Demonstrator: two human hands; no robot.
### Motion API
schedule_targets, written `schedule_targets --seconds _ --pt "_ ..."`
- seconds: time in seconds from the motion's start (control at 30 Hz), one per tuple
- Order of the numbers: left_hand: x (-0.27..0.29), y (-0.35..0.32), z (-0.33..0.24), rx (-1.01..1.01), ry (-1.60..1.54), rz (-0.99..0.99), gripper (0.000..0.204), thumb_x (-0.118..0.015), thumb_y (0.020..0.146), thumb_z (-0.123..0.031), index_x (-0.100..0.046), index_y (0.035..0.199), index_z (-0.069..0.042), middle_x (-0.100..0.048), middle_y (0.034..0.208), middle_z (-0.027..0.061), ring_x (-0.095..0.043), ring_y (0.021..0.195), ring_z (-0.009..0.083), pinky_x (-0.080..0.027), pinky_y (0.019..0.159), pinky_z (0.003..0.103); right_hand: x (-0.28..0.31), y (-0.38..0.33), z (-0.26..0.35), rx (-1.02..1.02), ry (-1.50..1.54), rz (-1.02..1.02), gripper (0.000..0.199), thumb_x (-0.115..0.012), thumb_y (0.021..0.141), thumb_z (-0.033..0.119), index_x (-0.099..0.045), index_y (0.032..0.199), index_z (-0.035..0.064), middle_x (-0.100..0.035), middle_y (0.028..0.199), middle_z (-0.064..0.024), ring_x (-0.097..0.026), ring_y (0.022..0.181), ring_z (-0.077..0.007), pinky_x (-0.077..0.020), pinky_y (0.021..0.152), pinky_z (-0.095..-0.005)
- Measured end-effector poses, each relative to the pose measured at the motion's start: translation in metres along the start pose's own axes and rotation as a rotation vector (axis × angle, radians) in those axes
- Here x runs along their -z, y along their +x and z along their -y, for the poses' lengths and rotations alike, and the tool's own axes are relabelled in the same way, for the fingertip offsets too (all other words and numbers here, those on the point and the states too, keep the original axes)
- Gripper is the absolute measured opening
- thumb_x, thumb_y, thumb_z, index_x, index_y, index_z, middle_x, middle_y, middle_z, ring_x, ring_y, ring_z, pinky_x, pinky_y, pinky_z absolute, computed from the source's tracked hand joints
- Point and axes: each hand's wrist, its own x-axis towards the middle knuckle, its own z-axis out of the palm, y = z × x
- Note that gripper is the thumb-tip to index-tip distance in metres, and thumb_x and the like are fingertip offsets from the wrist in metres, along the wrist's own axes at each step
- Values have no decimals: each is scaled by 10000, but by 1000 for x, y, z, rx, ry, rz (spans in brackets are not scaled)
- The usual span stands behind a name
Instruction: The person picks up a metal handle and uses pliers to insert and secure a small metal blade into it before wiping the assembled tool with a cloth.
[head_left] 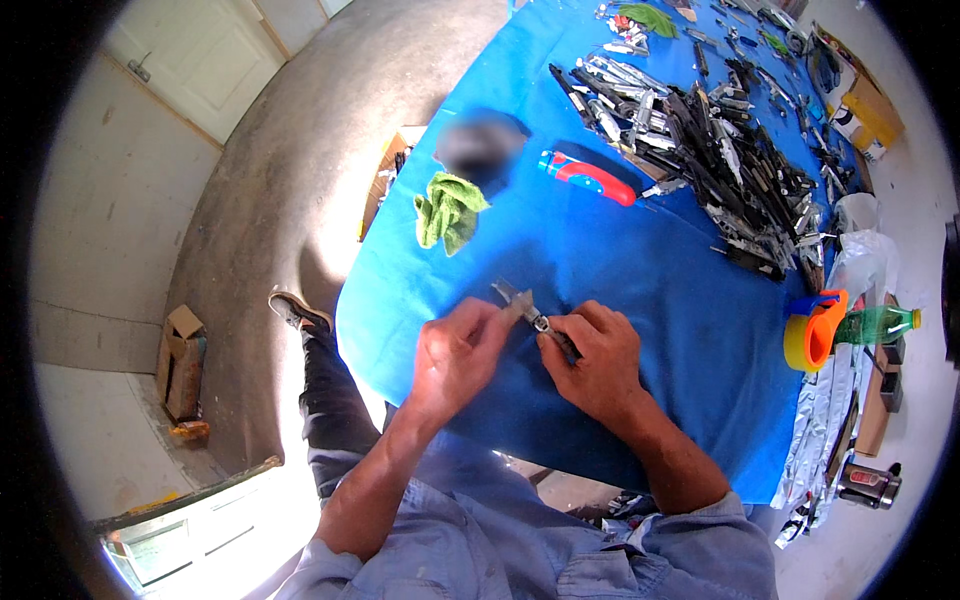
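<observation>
My right hand (597,362) is closed around the dark handle of a small knife-like tool (541,323) with a silver metal front, held above the blue cloth (660,390). My left hand (460,350) is pinched at the tool's front, with a pale, thin scrap (520,302) at its fingertips. A narrow pointed piece sticks out beyond that scrap; whether it is a blade is hard to make out. Farther off lie a crumpled green rag (447,212) and a long red-and-blue tool (588,178). Left of that sits a dark, blurred object (480,145).
A big heap of black and silver tools (700,150) covers the far right. Orange and yellow tape rolls (815,335) and a green bottle (878,325) stand at the right edge. A cardboard box (181,365) is on the floor at left; another box (868,110) stands far right.
</observation>
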Motion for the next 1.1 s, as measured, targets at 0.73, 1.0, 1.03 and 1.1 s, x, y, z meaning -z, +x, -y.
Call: schedule_targets --seconds 0.73,1.0,1.03,1.1 --pt "-6 -1 1 67 -58 -63 160 -754 995 -129 -723 938 17 -667 717 -5 -542 658 33 -456 556 258 1 0 2 4 7 -12 147 -807 802 172 -693 885 129 -590 797 -67 -603 710 -297 -435 628 -441" --pt "-6 -3 0 26 -52 -60 179 -762 995 -150 -725 930 12 -659 702 -7 -545 645 42 -460 555 264 0 0 1 10 -1 -6 144 -801 806 179 -700 897 132 -591 800 -68 -602 711 -297 -435 626 -439" --pt "-6 -3 0 40 -41 -64 173 -757 997 -144 -725 931 12 -658 700 -5 -545 643 42 -459 554 262 0 -1 1 7 -1 -3 145 -801 806 180 -701 899 132 -592 800 -68 -602 711 -298 -435 626 -439" --pt "-7 -4 -1 67 -18 -73 163 -749 1001 -132 -726 932 14 -656 695 -2 -545 639 41 -458 552 260 1 -1 2 2 -1 2 146 -802 805 180 -703 902 131 -593 801 -68 -602 712 -300 -436 627 -439"
